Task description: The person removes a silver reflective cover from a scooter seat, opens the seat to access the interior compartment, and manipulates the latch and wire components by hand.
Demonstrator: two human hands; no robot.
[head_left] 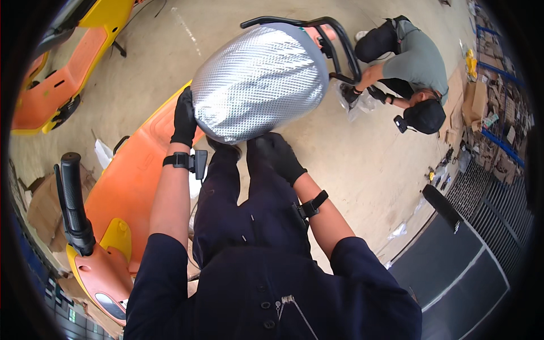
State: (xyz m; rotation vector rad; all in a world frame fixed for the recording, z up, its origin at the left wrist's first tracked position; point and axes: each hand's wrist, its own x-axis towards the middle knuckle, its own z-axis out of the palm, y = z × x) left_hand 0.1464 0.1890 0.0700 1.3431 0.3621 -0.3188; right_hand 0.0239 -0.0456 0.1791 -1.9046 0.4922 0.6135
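A large rounded seat with a quilted silver cover fills the upper middle, with a bent black tubular bar along its top and right side. My left hand, in a black glove, is closed on the seat's left side. My right hand, also gloved, is at the lower edge, partly under it, fingers curled against it. An orange and yellow vehicle body stands beside my left leg, with a black handlebar grip near me.
A crouching co-worker in a grey top handles clear plastic at right. Another orange-yellow body stands upper left. Racks with cardboard line the right, above a dark panel. Cardboard lies at left.
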